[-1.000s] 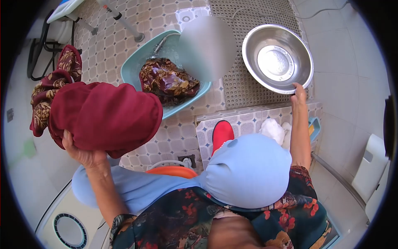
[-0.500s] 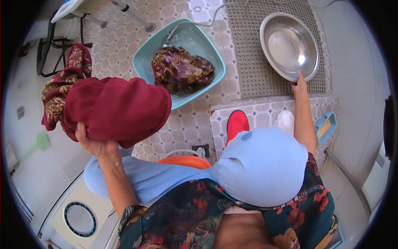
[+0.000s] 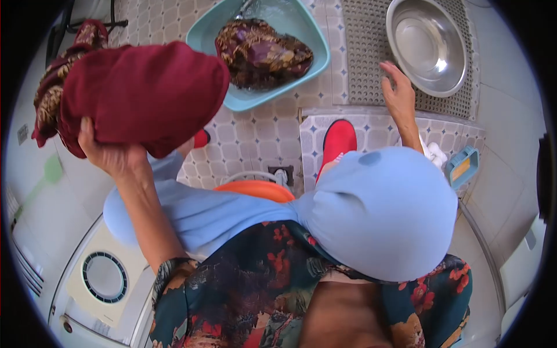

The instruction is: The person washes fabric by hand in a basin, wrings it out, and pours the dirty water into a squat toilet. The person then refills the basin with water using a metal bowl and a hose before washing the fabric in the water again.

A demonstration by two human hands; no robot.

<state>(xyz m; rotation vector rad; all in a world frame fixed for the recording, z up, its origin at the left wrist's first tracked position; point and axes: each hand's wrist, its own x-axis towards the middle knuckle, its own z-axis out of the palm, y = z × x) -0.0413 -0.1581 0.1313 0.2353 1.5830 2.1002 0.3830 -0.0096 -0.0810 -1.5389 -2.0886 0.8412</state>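
My left hand (image 3: 116, 155) is closed on the near edge of a bundled maroon cloth (image 3: 145, 95), raised at the left. Brown-and-gold leaf print shows at the bundle's left end. My right hand (image 3: 399, 95) has its fingers apart and holds nothing, just left of the lower rim of an oval metal basin (image 3: 428, 49). Between the hands, farther off, stands a light-blue plastic tub (image 3: 322, 69). A wet, printed maroon cloth (image 3: 261, 55) lies in its water, with a metal hose end at the tub's top edge.
The metal basin rests on a grey perforated mat (image 3: 365, 69). A tiled step (image 3: 313, 133) lies below it, with my red shoe (image 3: 341, 136) on top. An orange container (image 3: 255, 190) sits between my knees. At the right are a blue dish (image 3: 464, 165) and a crumpled white cloth (image 3: 434, 153).
My right hand has let go of the metal basin's rim and drawn left, its fingers spreading. The whole view has shifted, moving the tub and basin upward. My left hand keeps the maroon cloth.
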